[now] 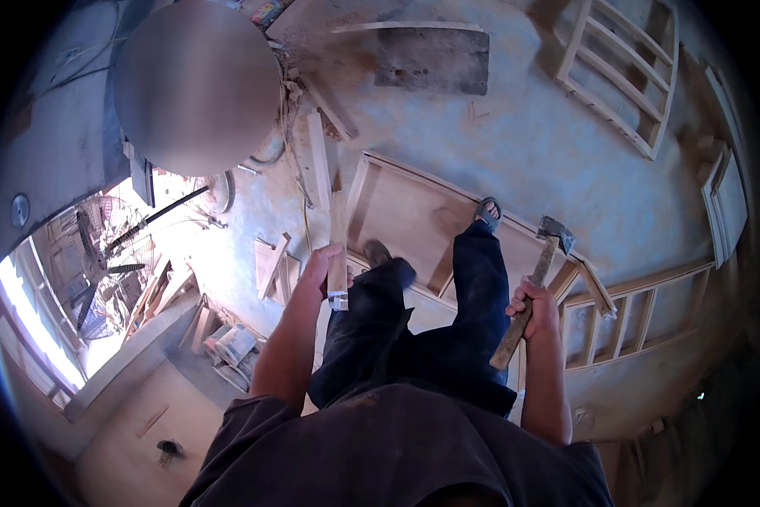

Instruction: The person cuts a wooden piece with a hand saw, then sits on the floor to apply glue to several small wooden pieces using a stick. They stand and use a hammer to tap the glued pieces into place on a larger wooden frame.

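My left hand [319,272] is closed around the lower part of a narrow wooden strip [337,221], which points away from me past my left leg. In my right hand [535,309] is a hatchet, its fingers wrapped round the worn wooden handle [542,269]. The dark metal hatchet head [556,233] is up at the far end, clear of the wooden strip. Between and beyond my feet a flat wooden panel with raised edges [401,198] lies on the floor; my legs cover part of it.
Ladder-like wooden frames lie at the far right [621,72] and near right [625,325]. A dark board [435,63] is on the floor ahead. Short wood offcuts [276,269] lie left of my leg. A large fan [97,262] stands at the left. A blurred disc covers the upper left.
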The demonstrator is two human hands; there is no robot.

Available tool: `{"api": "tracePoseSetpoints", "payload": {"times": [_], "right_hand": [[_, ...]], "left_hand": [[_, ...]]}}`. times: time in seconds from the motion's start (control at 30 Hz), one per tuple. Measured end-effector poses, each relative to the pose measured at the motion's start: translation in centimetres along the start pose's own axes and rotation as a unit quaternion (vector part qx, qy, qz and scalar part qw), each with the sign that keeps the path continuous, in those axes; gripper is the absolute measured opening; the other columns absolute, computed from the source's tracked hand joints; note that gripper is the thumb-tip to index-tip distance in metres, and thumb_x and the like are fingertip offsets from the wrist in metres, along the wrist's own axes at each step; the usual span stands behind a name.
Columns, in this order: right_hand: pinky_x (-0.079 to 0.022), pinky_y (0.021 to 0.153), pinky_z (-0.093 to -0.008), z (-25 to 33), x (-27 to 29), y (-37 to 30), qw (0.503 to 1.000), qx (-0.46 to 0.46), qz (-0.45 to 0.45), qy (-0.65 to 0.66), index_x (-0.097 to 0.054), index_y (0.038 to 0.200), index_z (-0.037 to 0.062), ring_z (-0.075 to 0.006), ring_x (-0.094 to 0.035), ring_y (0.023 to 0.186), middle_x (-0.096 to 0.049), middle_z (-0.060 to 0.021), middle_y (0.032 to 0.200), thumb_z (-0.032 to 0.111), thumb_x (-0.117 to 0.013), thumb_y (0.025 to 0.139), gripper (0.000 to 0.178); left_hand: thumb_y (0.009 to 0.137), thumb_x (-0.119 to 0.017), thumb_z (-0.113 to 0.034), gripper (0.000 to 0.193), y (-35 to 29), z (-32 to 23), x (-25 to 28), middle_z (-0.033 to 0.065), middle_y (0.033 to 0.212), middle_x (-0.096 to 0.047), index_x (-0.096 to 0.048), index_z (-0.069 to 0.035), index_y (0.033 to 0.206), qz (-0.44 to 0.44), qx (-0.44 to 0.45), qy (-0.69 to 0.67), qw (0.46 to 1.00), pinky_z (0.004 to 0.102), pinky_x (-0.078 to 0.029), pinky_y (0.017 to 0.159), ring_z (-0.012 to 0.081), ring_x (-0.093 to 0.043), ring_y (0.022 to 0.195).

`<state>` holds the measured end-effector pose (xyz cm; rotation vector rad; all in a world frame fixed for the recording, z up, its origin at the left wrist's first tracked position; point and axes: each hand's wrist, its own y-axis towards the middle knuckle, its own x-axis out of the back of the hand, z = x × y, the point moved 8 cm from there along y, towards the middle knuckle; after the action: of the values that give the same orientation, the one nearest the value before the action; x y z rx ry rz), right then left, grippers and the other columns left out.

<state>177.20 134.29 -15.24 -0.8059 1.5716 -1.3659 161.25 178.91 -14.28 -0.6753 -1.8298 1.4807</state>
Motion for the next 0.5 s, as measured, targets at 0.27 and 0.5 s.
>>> {"api": "tracePoseSetpoints", "payload": {"times": [0.27, 0.5], "right_hand": [[-0.044, 0.050, -0.0384, -7.4, -5.1, 5.7, 0.999, -0.032, -0.029, -0.005, -0.051, 0.100, 0.0087, -0.0178, -0.048, 0.049, -0.048, -0.0040, 0.068, 0.006, -0.058, 0.090, 0.013], [-0.044, 0.049, -0.0388, -17.6, -10.2, 12.3, 0.993, -0.085, -0.079, -0.010, -0.052, 0.097, 0.0095, -0.0182, -0.048, 0.048, -0.050, -0.0050, 0.068, 0.007, -0.065, 0.089, 0.016]], "left_hand": [[0.091, -0.064, -0.041, 0.041, 11.8, -6.1, 0.7, 0.0115, 0.081, -0.061, -0.059, -0.005, 0.109, 0.001, 0.038, 0.072, 0.997, 0.0416, -0.055, 0.059, 0.0258, -0.064, 0.069], [0.086, -0.072, -0.038, 0.040, 27.8, -6.0, 6.3, 0.0070, 0.077, -0.064, -0.067, -0.002, 0.103, 0.033, 0.014, 0.082, 0.996, 0.0376, -0.052, 0.059, 0.0210, -0.062, 0.065]]}}
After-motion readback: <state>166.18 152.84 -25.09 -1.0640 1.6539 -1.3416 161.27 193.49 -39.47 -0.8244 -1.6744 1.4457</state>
